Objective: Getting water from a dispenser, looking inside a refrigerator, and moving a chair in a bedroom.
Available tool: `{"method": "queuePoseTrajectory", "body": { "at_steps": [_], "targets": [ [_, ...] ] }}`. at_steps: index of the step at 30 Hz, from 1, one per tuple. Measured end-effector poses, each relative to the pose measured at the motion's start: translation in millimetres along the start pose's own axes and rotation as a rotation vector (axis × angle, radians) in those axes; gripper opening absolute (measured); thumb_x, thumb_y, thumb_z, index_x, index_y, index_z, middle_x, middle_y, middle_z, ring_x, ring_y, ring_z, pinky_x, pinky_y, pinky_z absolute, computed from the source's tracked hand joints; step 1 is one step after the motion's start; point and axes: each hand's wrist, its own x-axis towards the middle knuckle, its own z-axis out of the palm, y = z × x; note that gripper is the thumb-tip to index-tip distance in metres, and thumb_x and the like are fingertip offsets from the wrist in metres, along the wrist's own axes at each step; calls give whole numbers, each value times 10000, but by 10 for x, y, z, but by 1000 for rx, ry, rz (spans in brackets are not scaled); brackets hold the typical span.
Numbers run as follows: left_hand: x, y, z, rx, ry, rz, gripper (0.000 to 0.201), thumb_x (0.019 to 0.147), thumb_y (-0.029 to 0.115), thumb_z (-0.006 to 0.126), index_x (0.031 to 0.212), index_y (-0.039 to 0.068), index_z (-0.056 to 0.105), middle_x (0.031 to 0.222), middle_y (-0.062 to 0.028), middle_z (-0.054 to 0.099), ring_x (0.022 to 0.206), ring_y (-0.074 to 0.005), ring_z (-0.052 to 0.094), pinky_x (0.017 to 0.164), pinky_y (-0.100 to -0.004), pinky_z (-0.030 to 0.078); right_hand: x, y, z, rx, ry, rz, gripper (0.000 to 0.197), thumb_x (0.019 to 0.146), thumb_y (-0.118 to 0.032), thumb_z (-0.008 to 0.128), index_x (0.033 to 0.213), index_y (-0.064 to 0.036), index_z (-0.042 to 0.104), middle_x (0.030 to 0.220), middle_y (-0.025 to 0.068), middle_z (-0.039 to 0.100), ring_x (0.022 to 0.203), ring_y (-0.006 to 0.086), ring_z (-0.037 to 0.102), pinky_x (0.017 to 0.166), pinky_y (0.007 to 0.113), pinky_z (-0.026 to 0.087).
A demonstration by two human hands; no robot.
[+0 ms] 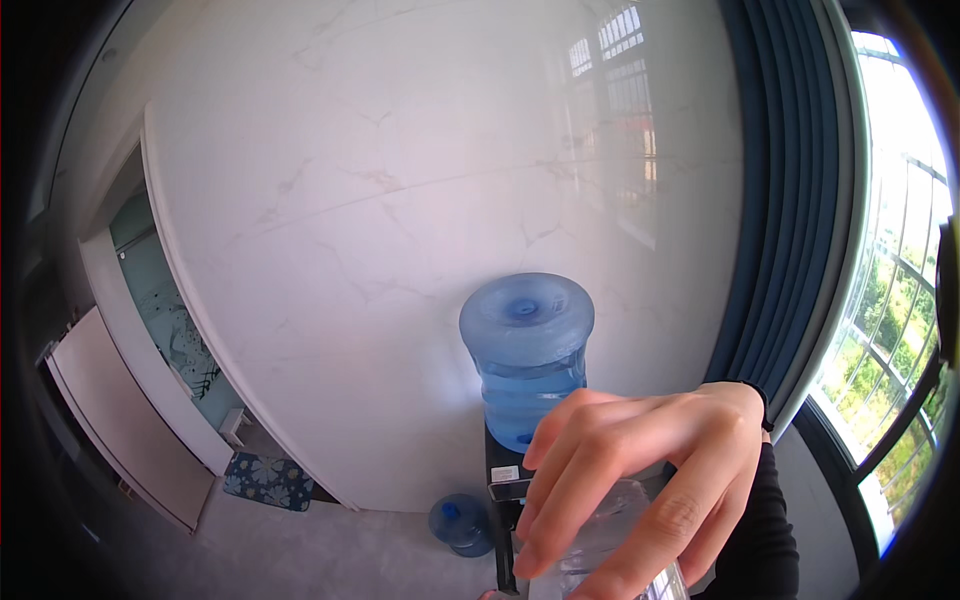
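My right hand (650, 470) reaches in from the lower right, with a black sleeve and a dark band at its wrist. Its fingers and thumb curl down around a clear plastic container (610, 520); the fingertips' contact is partly hidden. Much of that container lies behind the hand or below the picture's lower edge. At the lower edge, left of the container, a small skin-coloured sliver shows, perhaps a fingertip of my left hand. Just beyond my right hand, a big blue water jug (528, 340) stands upside down on a black water dispenser (505, 462), part filled with water.
A second blue jug (462, 525) stands on the grey floor (380, 555) beside the dispenser. Behind rises a glossy marbled wall (400, 230). Dark blue curtains (785, 190) and a barred window (890, 300) are at right. At left are a doorway and a patterned mat (268, 481).
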Motion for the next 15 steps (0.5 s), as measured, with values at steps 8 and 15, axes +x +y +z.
{"method": "queuePoseTrajectory", "body": {
  "at_steps": [8,15],
  "targets": [
    [-232,35,53,-121,-23,55,565,952,180,547,1451,64,309,1258,-97,574,1009,-165,569,722,-281,501,-36,62,-22,-16,2,-5,369,822,-226,689,1066,51,698,1047,200,614,925,280,585,807,345,438],
    [-514,394,180,180,40,105,545,943,242,568,1397,20,365,1311,-158,523,1134,-277,532,925,-339,449,-481,-29,158,232,232,466,443,788,-223,746,1151,-3,623,1109,219,609,1002,300,595,855,388,436]
  ]
}}
